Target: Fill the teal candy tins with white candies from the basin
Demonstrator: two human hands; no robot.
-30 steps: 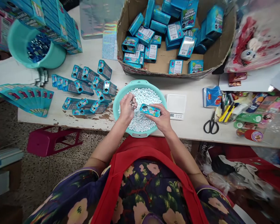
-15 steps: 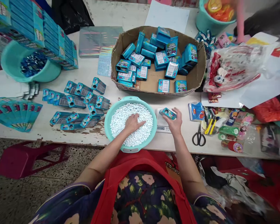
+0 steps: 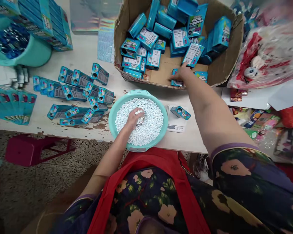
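Observation:
My left hand (image 3: 135, 118) is dug into a teal bowl (image 3: 115, 114) full of small white candies (image 3: 152, 122), its fingers curled round some of them. My right arm reaches far forward into a cardboard box (image 3: 220, 68) that holds several filled blue packets. There my right hand (image 3: 182, 74) closes on one small blue packet (image 3: 176, 82) near the box's front wall. Another blue packet (image 3: 181, 112) lies alone on a small white scale (image 3: 175, 127) just right of the bowl.
Several open blue packets (image 3: 75, 94) lie left of the bowl, with fanned flat cartons (image 3: 12, 100) beyond. A teal bucket (image 3: 31, 53) and stacked cartons (image 3: 44, 22) stand far left. A plastic bag with a toy (image 3: 263, 55) sits right. A pink stool (image 3: 31, 149) stands under the table.
My right hand let go of the blue packet on the scale and reached forward into the cardboard box. My left hand's fingers curled into the candies. The camera leaned forward.

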